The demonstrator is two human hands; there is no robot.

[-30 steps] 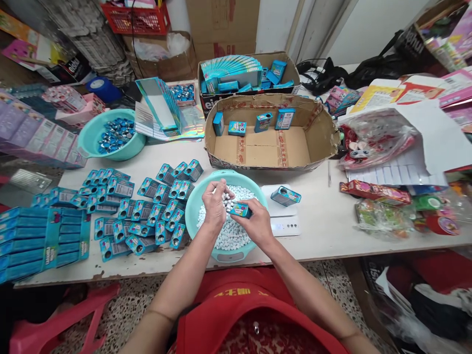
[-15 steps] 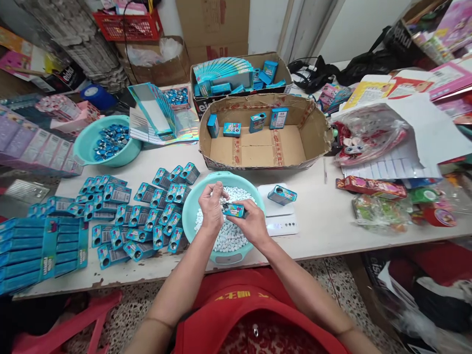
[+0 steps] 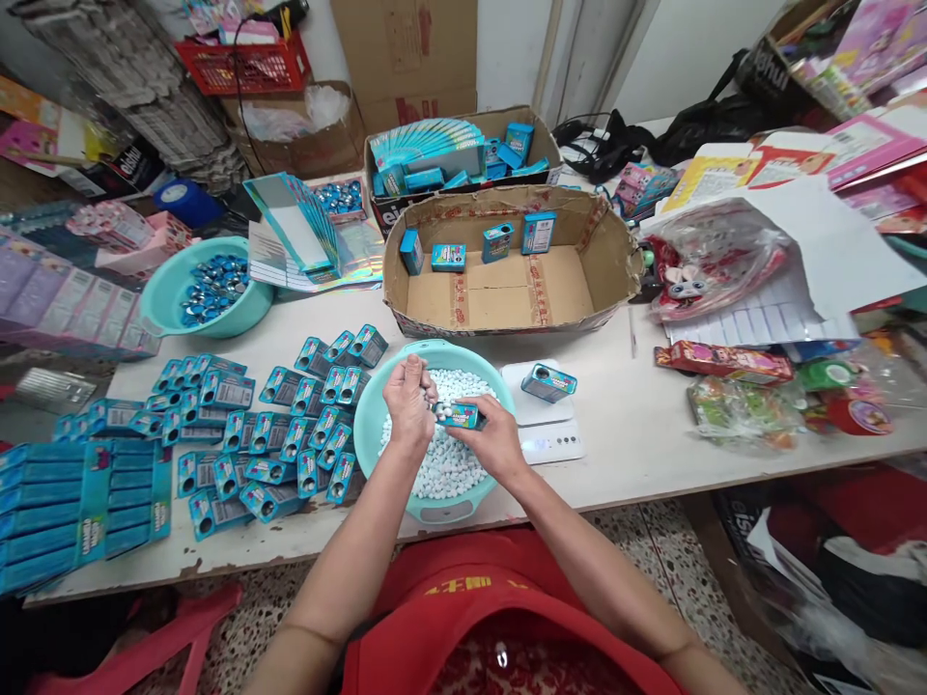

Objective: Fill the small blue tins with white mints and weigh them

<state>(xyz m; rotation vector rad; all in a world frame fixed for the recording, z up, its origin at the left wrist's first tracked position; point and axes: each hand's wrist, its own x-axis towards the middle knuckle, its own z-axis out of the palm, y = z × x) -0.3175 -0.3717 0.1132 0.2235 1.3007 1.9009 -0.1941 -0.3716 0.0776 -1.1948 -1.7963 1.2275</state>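
Note:
Over a turquoise basin (image 3: 369, 425) of small white candies (image 3: 453, 468), my right hand (image 3: 496, 439) grips a small blue box (image 3: 461, 415) by its right end. My left hand (image 3: 409, 401) is curled at the box's left end, its fingers closed around some white candies. On the white scale (image 3: 554, 440), right of the basin, lies another blue box (image 3: 548, 382). Many blue boxes with round openings (image 3: 271, 427) stand and lie on the table left of the basin.
An open cardboard box (image 3: 499, 290) holding several blue boxes sits behind the basin. A second turquoise basin (image 3: 253, 307) with blue and silver pieces is at the left. Bagged goods (image 3: 745, 410) lie to the right on the table (image 3: 615, 454).
The whole view has shifted slightly. My left fingers have moved a little at the box's end, while my right hand keeps its hold on the box.

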